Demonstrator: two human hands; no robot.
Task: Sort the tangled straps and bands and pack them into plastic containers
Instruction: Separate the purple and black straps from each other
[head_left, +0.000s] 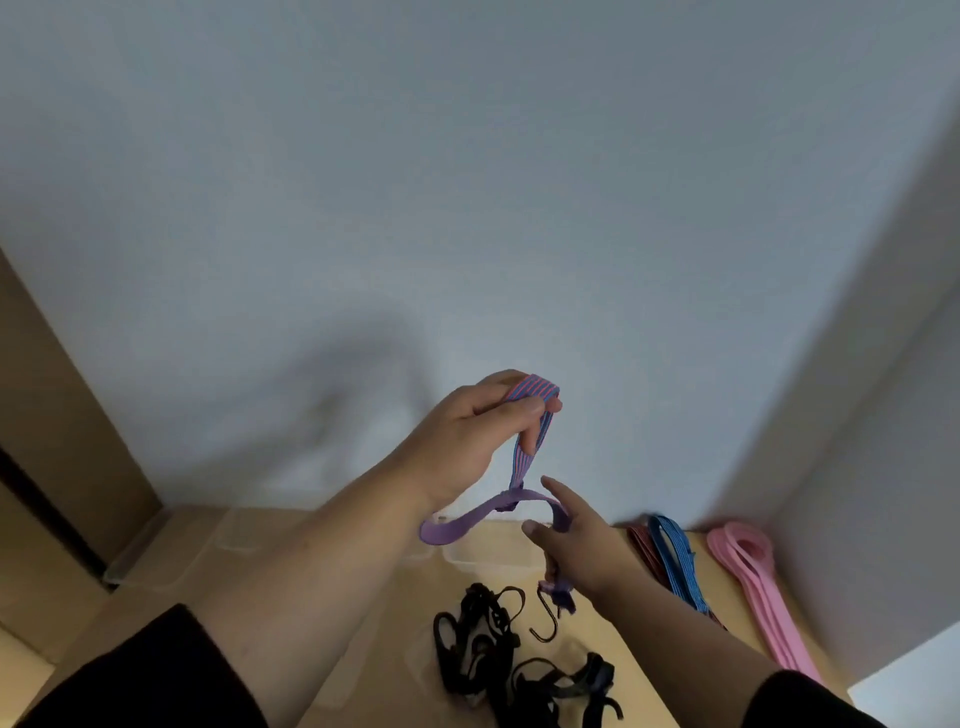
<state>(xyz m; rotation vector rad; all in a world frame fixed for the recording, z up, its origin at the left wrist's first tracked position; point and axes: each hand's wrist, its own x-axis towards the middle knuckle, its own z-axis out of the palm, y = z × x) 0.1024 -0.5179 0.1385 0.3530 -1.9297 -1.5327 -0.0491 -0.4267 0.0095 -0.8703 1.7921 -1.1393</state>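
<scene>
A striped pink-and-blue strap (535, 415) is held up in front of the wall by the left hand (467, 436), whose fingers are curled round its folded top. From that grip the strap hangs toward six o'clock and is knotted into a purple band (467, 519), which lies roughly crosswise, from eight o'clock to three o'clock. The band's right end is pinched by the right hand (576, 545), just below and at four o'clock from the left; a dark metal hook (548, 621) dangles beneath that hand, apparently from the same strap, though blur makes this uncertain. The knot sits between the two hands, nearer the right one, so the next pull is judged to belong to the right hand, working along the band's long axis while the left keeps the strap taut. On the table (395, 623), a black tangle (498, 654) lies at six o'clock, a blue strap (675, 561) and pink bands (753, 577) at four o'clock, and clear plastic containers (171, 551) at eight o'clock.
</scene>
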